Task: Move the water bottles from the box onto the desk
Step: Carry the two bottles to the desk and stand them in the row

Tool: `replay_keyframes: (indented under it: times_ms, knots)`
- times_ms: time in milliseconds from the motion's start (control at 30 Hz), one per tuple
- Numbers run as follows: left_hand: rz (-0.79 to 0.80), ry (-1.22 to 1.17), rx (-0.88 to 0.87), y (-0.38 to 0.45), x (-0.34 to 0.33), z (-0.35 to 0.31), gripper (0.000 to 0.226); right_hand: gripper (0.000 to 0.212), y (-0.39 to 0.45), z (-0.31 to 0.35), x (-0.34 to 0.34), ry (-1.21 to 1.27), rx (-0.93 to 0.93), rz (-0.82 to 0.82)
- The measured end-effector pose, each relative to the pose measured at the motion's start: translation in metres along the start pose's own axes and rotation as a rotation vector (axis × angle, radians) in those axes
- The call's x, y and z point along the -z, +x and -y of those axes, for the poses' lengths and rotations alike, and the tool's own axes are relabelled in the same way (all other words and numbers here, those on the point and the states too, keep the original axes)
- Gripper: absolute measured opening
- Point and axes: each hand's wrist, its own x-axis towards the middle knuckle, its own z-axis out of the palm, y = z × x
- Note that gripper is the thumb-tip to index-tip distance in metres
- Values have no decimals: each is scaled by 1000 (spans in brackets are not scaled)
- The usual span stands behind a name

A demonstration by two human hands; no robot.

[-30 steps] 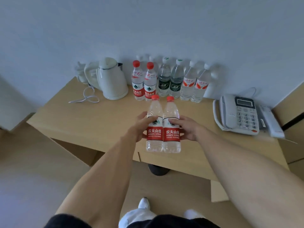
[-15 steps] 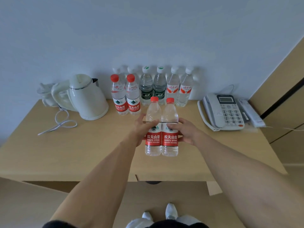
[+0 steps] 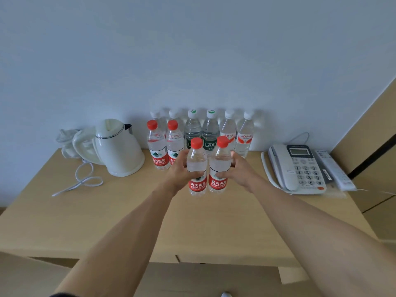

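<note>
Since both clear plastic water bottles with red caps and red labels [image 3: 206, 166] stand upright, side by side, the left hand [image 3: 179, 173] wraps one and the right hand [image 3: 240, 170] the other, over the tan wooden desk [image 3: 128, 215]. The back row of bottles [image 3: 201, 133] lies straight ahead, so setting down just in front looks easiest; white electric kettle [image 3: 117, 148] left, white desk phone [image 3: 300, 166] right.

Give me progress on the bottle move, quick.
Done: bottles already stand in rows at the wall end of the desk, beside the kettle. In hand: the left hand and the right hand each grip a red-capped bottle, left bottle and right bottle, above the desk. Left: setting these down; the box is out of view.
</note>
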Motion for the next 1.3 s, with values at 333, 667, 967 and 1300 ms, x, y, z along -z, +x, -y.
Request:
replay_keyframes:
  times_ms: [333,667,967,1300]
  knots:
    - [-15,160,-62,3,-8,3,68,72,5,-10,2,-175,23,-60]
    - [-34,290,-117,-8,-5,-7,77,74,2,10,3,-258,115,-70]
    - [-270,808,-499,-16,11,-64,73,48,-11,46,8,-493,460,-255]
    - [-188,931,-535,-9,3,-65,55,45,-14,45,9,-519,486,-259]
